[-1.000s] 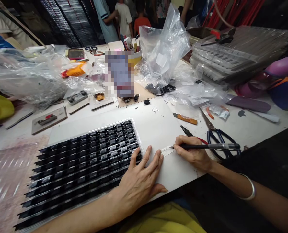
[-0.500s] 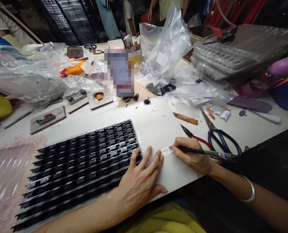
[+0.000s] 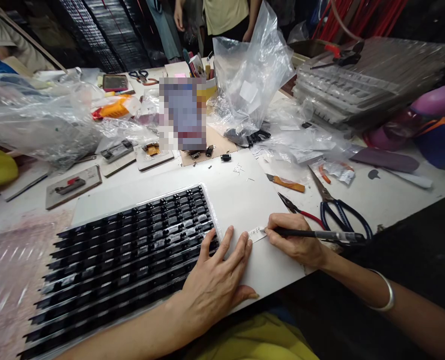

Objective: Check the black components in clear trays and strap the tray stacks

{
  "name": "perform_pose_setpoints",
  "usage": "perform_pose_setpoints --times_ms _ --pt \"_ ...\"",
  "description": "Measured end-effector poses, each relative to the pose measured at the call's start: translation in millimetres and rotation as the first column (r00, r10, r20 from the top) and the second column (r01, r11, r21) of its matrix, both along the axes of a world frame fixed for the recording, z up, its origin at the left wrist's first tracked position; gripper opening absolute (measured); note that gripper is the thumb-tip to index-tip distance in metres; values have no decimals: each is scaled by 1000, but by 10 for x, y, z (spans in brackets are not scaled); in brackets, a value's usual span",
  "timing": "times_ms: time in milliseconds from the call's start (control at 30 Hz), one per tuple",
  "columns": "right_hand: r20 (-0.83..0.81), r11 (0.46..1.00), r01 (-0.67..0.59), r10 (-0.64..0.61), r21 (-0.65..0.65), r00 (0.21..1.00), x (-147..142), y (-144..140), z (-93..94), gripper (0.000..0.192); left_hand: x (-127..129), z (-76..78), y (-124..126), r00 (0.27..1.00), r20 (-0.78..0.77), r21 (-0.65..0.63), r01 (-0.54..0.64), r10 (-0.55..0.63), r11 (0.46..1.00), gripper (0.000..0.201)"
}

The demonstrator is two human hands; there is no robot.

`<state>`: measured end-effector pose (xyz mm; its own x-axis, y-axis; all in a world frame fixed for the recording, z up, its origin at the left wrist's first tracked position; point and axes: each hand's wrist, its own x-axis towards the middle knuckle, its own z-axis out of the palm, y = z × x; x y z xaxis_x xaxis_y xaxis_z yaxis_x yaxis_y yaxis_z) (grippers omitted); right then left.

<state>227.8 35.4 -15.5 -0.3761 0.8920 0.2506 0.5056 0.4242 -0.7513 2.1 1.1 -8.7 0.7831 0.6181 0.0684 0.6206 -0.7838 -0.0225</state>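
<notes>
Head view: a small paper label is pinned on the white board by the left hand's spread fingertips beside the black component tray; a black pen, tip on the label, is pinched by the right hand. Beyond lie blue-handled scissors, an orange knife and plastic bags.

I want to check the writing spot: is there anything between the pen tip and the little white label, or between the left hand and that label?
Nothing visible. The pen in the right hand has its tip on the small white label, and the left hand lies flat on the white sheet, fingertips at the label's left end.
</notes>
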Motion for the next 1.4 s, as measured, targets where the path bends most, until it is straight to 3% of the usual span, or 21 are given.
perform_pose_setpoints --times_ms 233,467,1400 --pt "0 1000 -4 4 -3 1000 -3 7 13 21 -6 0 0 1000 5 -26 1 -1 1000 65" --pt "-5 997 75 -75 32 997 -40 10 29 23 -1 8 5 1000 13 -49 -1 2 999 66" --pt "15 999 32 -32 39 999 -21 -12 22 21 2 -12 8 1000 20 -39 8 -7 999 67"
